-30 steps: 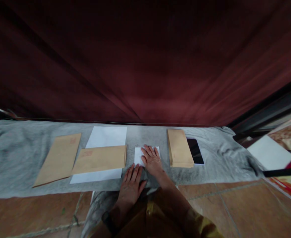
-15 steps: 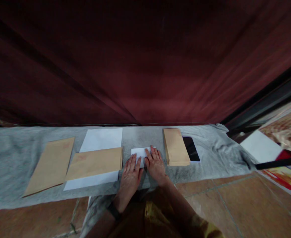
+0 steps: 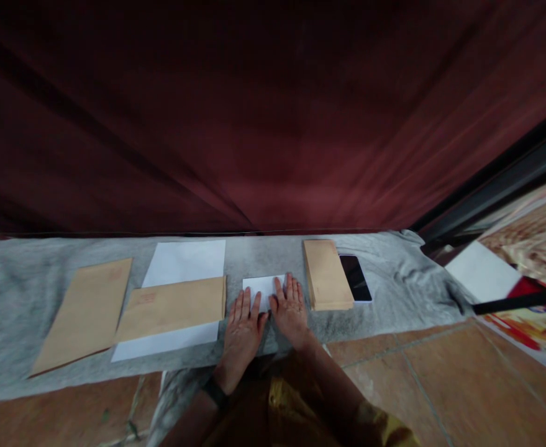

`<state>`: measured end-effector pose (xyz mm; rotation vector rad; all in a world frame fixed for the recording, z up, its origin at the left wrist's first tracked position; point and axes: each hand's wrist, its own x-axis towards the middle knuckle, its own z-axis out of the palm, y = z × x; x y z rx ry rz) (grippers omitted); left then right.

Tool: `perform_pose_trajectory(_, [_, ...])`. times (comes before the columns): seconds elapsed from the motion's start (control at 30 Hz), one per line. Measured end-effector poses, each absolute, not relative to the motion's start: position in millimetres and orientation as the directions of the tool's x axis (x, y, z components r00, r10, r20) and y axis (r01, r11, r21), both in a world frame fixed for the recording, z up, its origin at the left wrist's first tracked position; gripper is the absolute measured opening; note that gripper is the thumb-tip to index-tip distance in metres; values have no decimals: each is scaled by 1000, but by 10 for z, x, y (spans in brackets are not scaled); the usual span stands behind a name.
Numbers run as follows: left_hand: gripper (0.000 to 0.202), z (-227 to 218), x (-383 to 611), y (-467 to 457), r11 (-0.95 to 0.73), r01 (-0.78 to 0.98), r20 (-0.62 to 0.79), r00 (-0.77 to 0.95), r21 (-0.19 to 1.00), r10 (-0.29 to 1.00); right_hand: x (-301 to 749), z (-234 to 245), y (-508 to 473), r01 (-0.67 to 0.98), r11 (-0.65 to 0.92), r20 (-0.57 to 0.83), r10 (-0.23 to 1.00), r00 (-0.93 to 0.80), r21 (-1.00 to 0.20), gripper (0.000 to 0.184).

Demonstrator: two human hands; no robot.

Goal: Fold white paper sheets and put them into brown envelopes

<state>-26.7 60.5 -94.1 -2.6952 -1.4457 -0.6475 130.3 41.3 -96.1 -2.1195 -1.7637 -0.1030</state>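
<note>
A small folded white paper [image 3: 259, 287] lies on the grey cloth [image 3: 30, 276] in front of me. My left hand [image 3: 241, 329] lies flat with its fingertips on the paper's near left edge. Beside it, my right hand [image 3: 292, 308] presses flat on the paper's right side, fingers stretched out. Neither hand holds anything. To the left a brown envelope [image 3: 172, 302] rests across a white sheet [image 3: 184, 264]. Right of my hands stands a stack of brown envelopes [image 3: 326, 282].
Another brown envelope [image 3: 84, 313] lies at the far left of the cloth. A dark phone [image 3: 355, 277] sits beside the envelope stack. A dark red curtain [image 3: 263, 112] hangs behind. Tiled floor [image 3: 440, 385] runs along the near side, with colourful printed sheets [image 3: 528, 292] at the right.
My left hand has slid forward from the cloth's near edge onto the small paper, coming alongside my right hand. The camera view has shifted slightly.
</note>
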Motion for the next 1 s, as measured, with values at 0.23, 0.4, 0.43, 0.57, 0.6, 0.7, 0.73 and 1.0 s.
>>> perform_pose_trajectory(0.23, [61, -932, -445, 403, -673, 735, 291, 628, 81, 722, 1297, -982, 413, 968, -138, 299, 933, 198, -210, 56])
perform_pose_trajectory(0.4, [66, -972, -549, 203, -683, 729, 301, 645, 34, 703, 1310, -1007, 406, 978, -133, 306, 935, 177, -158, 56])
perform_pose_trajectory(0.43, [67, -980, -549, 177, -675, 737, 303, 637, 29, 709, 1313, -1007, 401, 979, -132, 303, 937, 175, -157, 56])
perform_pose_trajectory(0.57, [66, -991, -517, 134, -645, 764, 303, 611, 18, 731, 1317, -1009, 378, 978, -115, 300, 940, 163, -171, 59])
perform_pose_trajectory(0.6, [66, -983, -512, 135, -644, 764, 300, 609, 24, 734, 1319, -1013, 372, 978, -111, 305, 939, 162, -176, 61])
perform_pose_trajectory(0.7, [59, -908, -515, 168, -654, 753, 284, 611, 80, 739, 1326, -1033, 361, 978, -102, 331, 930, 159, -184, 64])
perform_pose_trajectory(0.73, [55, -864, -522, 192, -656, 747, 276, 611, 110, 742, 1329, -1040, 360, 978, -95, 340, 928, 154, -184, 64])
perform_pose_trajectory(1.0, [49, -558, -714, 536, -528, 823, 349, 441, 210, 827, 1332, -1056, 370, 975, -85, 347, 925, 153, -204, 62])
